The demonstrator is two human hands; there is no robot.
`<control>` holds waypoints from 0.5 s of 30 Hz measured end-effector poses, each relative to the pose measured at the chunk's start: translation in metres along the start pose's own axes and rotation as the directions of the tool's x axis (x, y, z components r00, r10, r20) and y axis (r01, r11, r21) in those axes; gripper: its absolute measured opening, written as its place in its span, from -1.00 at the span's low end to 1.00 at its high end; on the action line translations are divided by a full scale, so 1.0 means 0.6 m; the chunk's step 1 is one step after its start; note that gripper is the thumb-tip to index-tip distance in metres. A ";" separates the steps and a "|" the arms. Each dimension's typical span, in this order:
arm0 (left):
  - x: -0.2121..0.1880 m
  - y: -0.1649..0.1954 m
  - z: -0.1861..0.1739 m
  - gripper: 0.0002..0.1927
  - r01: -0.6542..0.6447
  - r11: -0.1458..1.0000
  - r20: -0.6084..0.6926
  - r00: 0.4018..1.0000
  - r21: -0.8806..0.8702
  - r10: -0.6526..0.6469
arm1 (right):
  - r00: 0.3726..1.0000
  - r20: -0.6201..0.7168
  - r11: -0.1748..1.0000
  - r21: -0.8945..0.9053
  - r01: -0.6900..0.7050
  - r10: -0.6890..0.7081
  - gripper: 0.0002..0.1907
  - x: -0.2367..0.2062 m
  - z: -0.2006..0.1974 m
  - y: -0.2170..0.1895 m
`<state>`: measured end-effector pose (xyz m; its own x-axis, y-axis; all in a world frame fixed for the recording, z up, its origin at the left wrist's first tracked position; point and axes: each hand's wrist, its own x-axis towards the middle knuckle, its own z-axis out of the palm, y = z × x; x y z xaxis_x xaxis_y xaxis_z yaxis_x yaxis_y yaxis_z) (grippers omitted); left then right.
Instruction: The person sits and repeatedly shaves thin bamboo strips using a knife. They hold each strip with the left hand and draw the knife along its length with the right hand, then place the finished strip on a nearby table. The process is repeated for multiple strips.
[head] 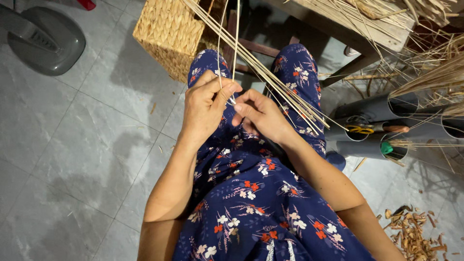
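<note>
Two hands [232, 108] on thin bamboo strips [251, 58]

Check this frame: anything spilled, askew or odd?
Wood shavings lie scattered on the floor tiles at lower right, and stray straw bits dot the tiles. Otherwise both hands, left hand and right hand, pinch thin strips normally.

Dry straw-like stalks [270, 77]; woven wicker basket [169, 34].

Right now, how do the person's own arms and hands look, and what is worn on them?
Both arms are bare to the picture's lower edge; no sleeves show. The left hand and the right hand wear no gloves, and no ring, watch or bracelet can be seen. The nails are short and unpainted.
</note>
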<state>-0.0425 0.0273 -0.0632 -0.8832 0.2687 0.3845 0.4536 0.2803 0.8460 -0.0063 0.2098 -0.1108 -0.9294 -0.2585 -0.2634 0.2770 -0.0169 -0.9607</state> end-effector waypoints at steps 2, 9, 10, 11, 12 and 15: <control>-0.001 0.000 0.001 -0.88 0.004 1.000 -0.009 1.000 -0.005 -0.004 | 0.999 -0.026 1.000 -0.009 0.021 -0.022 -0.77 0.000 -0.004 -0.002; 0.000 0.010 -0.003 -0.87 -0.009 1.000 0.023 1.000 0.007 0.009 | 0.983 -0.143 0.983 -0.161 0.091 -0.115 -0.81 0.000 -0.004 -0.001; 0.001 0.013 -0.005 -0.86 0.006 1.000 0.030 1.000 0.020 -0.007 | 0.978 -0.167 0.972 -0.217 0.087 -0.125 -0.81 -0.001 -0.002 0.000; 0.001 0.015 -0.007 -0.86 0.045 0.999 0.045 0.998 0.014 -0.046 | 0.972 -0.191 0.959 -0.272 0.080 -0.136 -0.82 -0.001 -0.001 0.001; 0.002 0.017 -0.011 -0.86 0.085 0.996 0.059 0.995 0.009 -0.085 | 0.968 -0.217 0.951 -0.303 0.060 -0.130 -0.82 -0.001 0.000 0.000; 0.003 0.016 -0.029 -0.86 0.156 0.988 0.084 0.984 -0.016 -0.155 | 0.956 -0.256 0.914 -0.405 0.031 -0.146 -0.80 0.001 0.002 -0.004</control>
<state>-0.0420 0.0143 -0.0480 -0.9295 0.2984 0.2168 0.3080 0.3045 0.9014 -0.0074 0.2085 -0.1086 -0.9910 0.0023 -0.1337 0.1251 0.3677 -0.9215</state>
